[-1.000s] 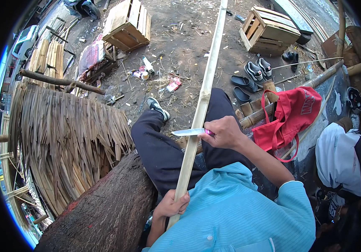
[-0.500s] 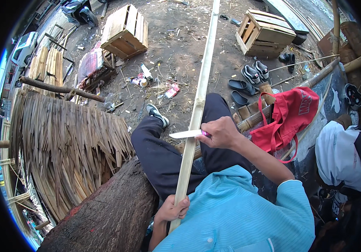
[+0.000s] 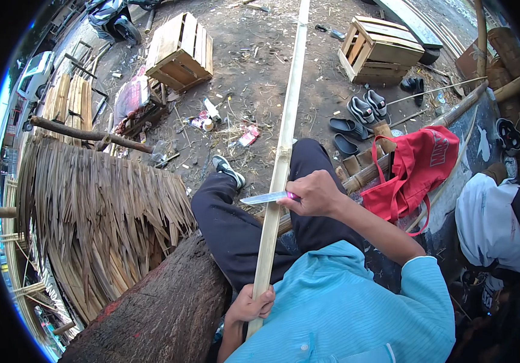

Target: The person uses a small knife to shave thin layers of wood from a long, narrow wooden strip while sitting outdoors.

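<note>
Pale bamboo strip (image 3: pixel 268 233) held lengthwise above my legs (image 3: pixel 227 224).
My left hand (image 3: pixel 253 304) wraps tightly near its lower end, seemingly bracing it; my right hand (image 3: pixel 315 192) is closed round the knife (image 3: pixel 264 198), blade crosswise over the strip.

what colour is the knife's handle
Pink: the knife handle shows in the head view, partly hidden by the right hand.
</note>
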Motion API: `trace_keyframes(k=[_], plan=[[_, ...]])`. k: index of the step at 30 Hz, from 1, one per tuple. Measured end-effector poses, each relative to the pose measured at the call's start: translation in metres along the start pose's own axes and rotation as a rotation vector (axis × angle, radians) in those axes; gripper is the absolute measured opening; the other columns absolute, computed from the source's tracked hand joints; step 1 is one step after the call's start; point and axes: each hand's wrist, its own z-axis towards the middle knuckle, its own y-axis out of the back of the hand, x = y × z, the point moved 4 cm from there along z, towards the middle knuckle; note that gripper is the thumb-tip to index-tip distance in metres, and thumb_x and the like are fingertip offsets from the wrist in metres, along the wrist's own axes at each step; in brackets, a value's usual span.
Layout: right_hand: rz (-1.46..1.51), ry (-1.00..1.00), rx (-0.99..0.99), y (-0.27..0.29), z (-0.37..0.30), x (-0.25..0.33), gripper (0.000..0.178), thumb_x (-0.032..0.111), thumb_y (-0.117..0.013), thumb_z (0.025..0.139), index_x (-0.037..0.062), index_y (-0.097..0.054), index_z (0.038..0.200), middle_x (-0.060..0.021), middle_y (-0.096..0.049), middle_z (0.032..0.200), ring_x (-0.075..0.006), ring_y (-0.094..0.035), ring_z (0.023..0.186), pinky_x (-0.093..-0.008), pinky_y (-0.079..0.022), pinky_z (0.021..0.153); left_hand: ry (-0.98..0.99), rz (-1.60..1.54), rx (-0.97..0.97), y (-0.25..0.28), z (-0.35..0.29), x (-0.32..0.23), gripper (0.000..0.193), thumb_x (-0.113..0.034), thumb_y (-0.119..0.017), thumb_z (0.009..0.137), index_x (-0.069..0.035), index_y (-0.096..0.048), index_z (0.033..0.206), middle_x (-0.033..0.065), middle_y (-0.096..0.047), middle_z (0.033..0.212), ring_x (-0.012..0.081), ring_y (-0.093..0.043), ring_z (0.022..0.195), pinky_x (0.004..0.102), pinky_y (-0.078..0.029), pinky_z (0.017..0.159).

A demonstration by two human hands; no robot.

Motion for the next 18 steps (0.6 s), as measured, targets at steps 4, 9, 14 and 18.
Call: trace_keyframes(k=[4,9,14,18], plan=[[-0.103,-0.191,-0.178,0.006,0.01,-0.044,0.044,0.048,-0.055,0.081,0.0116,-0.055,0.057,-0.0086,-0.052,0.048,-0.0275,-0.057,0.047,-0.038,-0.042,0.043,0.01,0.032,-0.052,0.001,0.005,-0.005,0.025,-0.021,-0.045,0.096,-0.003,-0.046,0.079,-0.0044,-0.032,0.053,0.003,-0.026,0.043,0.0206,-0.024,0.037],[-0.047,-0.107,-0.122,-0.007,0.005,-0.04,0.046,0.049,-0.054,0.082,0.0114,-0.056,0.056,-0.0091,-0.052,0.048,-0.0279,-0.057,0.047,-0.038,-0.042,0.043,0.034,-0.025,-0.021,0.004,0.001,0.001,0.026,-0.023,-0.047,0.095,-0.004,-0.045,0.078,-0.0036,-0.034,0.058,0.0032,-0.027,0.044,0.0207,-0.024,0.038],[-0.053,-0.029,-0.033,-0.015,-0.003,-0.01,0.046,0.05,-0.054,0.081,0.0115,-0.055,0.055,-0.0086,-0.052,0.047,-0.0274,-0.057,0.046,-0.0382,-0.042,0.042,0.009,-0.025,-0.028,0.005,0.0,0.0,0.026,-0.022,-0.045,0.096,-0.004,-0.045,0.078,-0.005,-0.031,0.053,0.0029,-0.025,0.043,0.0207,-0.023,0.037],[-0.107,-0.142,-0.211,-0.011,0.004,-0.058,0.045,0.049,-0.054,0.082,0.0096,-0.055,0.059,-0.0096,-0.052,0.047,-0.0284,-0.056,0.045,-0.0388,-0.042,0.042,-0.015,-0.022,-0.029,0.005,0.001,-0.003,0.026,-0.022,-0.046,0.096,-0.004,-0.045,0.077,-0.0052,-0.031,0.054,0.0028,-0.025,0.042,0.0204,-0.023,0.037]])
